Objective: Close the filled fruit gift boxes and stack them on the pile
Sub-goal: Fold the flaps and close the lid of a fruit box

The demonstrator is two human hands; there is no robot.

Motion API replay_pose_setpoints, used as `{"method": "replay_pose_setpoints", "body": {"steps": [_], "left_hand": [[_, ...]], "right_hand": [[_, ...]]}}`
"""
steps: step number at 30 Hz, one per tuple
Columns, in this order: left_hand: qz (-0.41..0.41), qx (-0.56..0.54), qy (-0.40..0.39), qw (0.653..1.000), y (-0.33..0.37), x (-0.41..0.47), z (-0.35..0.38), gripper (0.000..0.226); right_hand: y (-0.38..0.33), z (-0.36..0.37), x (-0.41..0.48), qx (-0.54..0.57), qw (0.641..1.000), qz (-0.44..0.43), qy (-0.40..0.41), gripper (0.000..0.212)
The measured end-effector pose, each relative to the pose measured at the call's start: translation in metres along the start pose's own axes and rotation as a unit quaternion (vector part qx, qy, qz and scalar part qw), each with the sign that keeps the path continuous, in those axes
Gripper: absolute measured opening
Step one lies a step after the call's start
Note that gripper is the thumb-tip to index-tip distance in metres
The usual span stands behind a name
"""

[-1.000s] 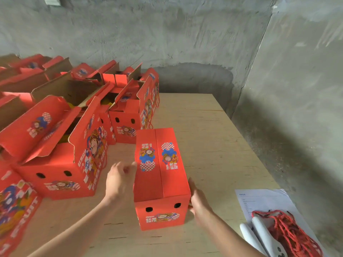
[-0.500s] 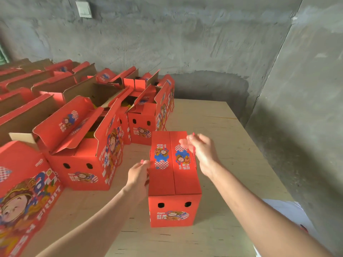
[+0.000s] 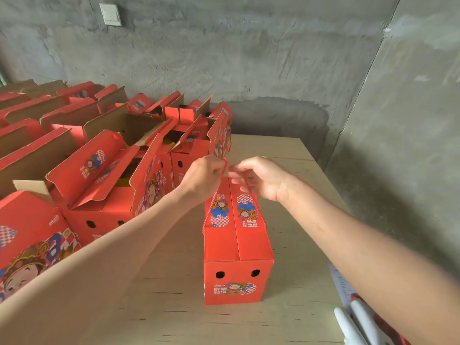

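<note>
Head view, closed box (image 3: 237,247): red gift box standing on the wooden table (image 3: 301,195), both top flaps down and meeting along a centre seam, two small holes in the near end.
Left cord (image 3: 216,195): red rope handle rising from the box's left side up to the left hand.
Left hand (image 3: 204,176): raised over the far end of the box, fingertips pinching the top loop of the left cord.
Right cord (image 3: 245,187): second red loop, showing just under the right hand's fingers above the lid.
Right hand (image 3: 260,178): just beside the left hand, fingers curled down round the right cord (the exact grip is partly hidden by the fingers).
Open boxes (image 3: 99,188): rows of matching red boxes to the left of the closed one, flaps standing up, yellow contents glimpsed inside some.
Paper sheet (image 3: 339,282): at the table's near right edge, partly under the right forearm.
White objects (image 3: 353,322): lying by the sheet, too cropped to identify.
Wall switch (image 3: 110,14): on the grey concrete wall, upper left.
</note>
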State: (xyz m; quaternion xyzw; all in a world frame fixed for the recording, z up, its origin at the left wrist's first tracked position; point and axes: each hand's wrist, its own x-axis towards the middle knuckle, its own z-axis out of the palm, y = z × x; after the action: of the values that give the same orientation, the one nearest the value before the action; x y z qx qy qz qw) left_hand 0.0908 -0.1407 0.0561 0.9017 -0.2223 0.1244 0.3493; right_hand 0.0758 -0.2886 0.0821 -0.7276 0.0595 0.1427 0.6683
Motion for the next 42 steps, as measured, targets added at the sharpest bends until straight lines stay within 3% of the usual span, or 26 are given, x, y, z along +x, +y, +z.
{"method": "replay_pose_setpoints", "body": {"steps": [3, 6, 8, 10, 15, 22, 30, 35, 42], "left_hand": [[0.053, 0.026, 0.018, 0.998, -0.011, -0.006, 0.004, 0.023], [-0.046, -0.010, 0.068, 0.997, -0.032, -0.026, 0.016, 0.028], [-0.128, -0.045, -0.013, 0.991, -0.048, -0.044, 0.030, 0.039], [-0.132, -0.034, -0.111, 0.984, -0.062, -0.061, 0.044, 0.047], [-0.084, -0.013, -0.158, 0.984, -0.071, -0.070, 0.048, 0.051], [-0.027, -0.045, -0.105, 0.993, -0.062, -0.056, 0.033, 0.051], [0.059, -0.163, 0.004, 0.985, -0.030, -0.041, 0.027, 0.053], [0.054, -0.147, 0.015, 0.988, -0.028, -0.034, 0.049, 0.042], [-0.006, -0.104, -0.038, 0.994, -0.025, -0.030, 0.095, 0.050]], "right_hand": [[-0.004, 0.013, 0.006, -0.042, 0.997, 0.029, -0.052, 0.022], [-0.009, 0.016, 0.013, -0.068, 0.996, 0.056, -0.004, 0.019], [-0.015, 0.014, 0.016, -0.047, 0.996, 0.068, 0.024, 0.024], [-0.022, 0.013, 0.018, -0.032, 0.996, 0.064, 0.050, 0.027], [-0.034, 0.011, 0.016, -0.039, 0.993, 0.056, 0.093, 0.033], [-0.064, 0.009, 0.007, -0.064, 0.983, -0.069, 0.159, 0.031], [-0.110, -0.006, -0.016, 0.017, 0.967, -0.157, 0.199, 0.022], [-0.102, -0.019, -0.006, 0.006, 0.968, -0.120, 0.222, 0.025], [-0.059, -0.048, 0.021, -0.031, 0.963, -0.036, 0.264, 0.021]]}}
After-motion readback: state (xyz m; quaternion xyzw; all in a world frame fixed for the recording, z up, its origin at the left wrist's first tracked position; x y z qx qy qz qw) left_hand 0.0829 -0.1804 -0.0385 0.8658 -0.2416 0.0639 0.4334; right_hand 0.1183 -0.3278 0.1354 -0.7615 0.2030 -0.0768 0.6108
